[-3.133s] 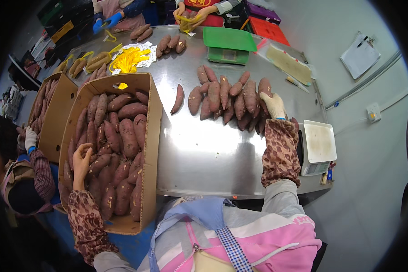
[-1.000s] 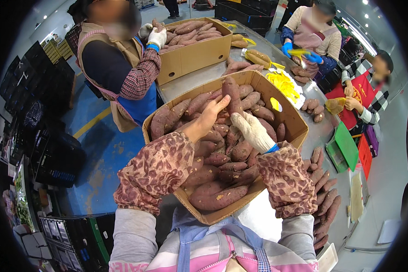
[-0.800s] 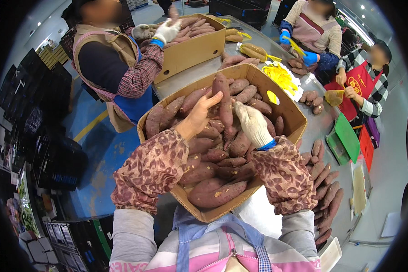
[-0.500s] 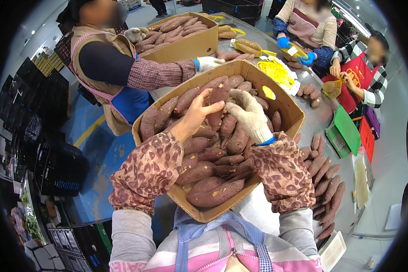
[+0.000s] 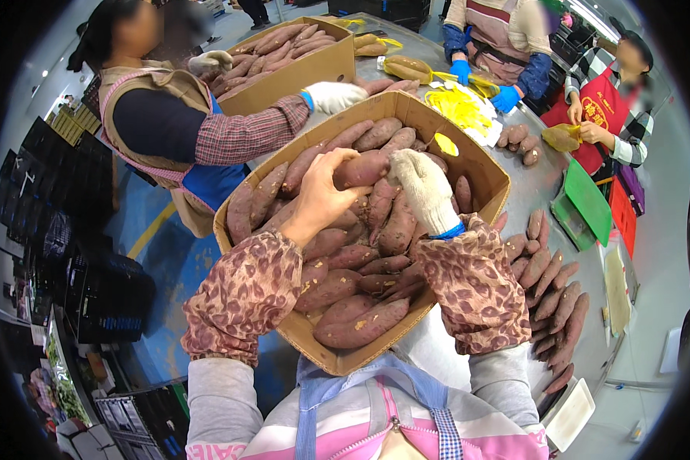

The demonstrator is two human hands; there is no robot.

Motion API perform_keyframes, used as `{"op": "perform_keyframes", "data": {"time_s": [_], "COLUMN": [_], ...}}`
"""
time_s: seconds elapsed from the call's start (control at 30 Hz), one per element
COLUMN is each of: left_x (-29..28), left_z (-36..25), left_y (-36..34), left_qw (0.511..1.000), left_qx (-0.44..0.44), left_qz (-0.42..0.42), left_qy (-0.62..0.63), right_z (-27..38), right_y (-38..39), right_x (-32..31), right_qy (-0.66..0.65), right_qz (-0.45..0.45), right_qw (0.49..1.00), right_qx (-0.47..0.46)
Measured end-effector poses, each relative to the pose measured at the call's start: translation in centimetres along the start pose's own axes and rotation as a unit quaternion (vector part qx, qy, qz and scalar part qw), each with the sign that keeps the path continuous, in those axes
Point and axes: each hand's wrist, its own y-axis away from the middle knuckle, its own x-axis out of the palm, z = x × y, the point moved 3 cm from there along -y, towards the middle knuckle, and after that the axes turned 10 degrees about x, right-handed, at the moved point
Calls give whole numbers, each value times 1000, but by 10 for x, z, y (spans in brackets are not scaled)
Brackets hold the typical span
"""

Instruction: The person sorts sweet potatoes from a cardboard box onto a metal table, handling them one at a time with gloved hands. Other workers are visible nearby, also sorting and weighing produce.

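My bare left hand grips a reddish-purple sweet potato, held roughly level above a cardboard box. At that sweet potato's right end is my right hand, in a whitish knitted glove with a blue cuff. Its fingers are curled in against the tip, partly hidden by the glove's own bulk. Beneath both hands, the box is filled with more sweet potatoes, some with soil and pale scuffs on their skins.
Sweet potatoes lie in a pile on the metal table at right, beside a green basket. Yellow net bags lie beyond my box. A co-worker's gloved hand is close to its far-left edge, before another full box.
The sweet potato in my hands has turned from nearly upright to nearly level. The left co-worker's head has turned, and the gloved hand has shifted slightly left in the picture.
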Motion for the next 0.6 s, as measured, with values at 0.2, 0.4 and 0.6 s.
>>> {"op": "perform_keyframes", "data": {"time_s": [0.2,0.4,0.6], "left_x": [0,0,1], "left_z": [-9,-6,-4], "left_y": [2,7,10], "left_qw": [992,987,988], "left_qx": [99,109,100], "left_qz": [10,15,16], "left_qy": [-75,-119,-118], "right_z": [3,-15,-21], "right_y": [-5,-4,-7], "right_x": [1,4,3], "right_qy": [77,130,131], "right_qz": [5,5,0], "right_qw": [993,986,990], "right_qx": [94,103,61]}}
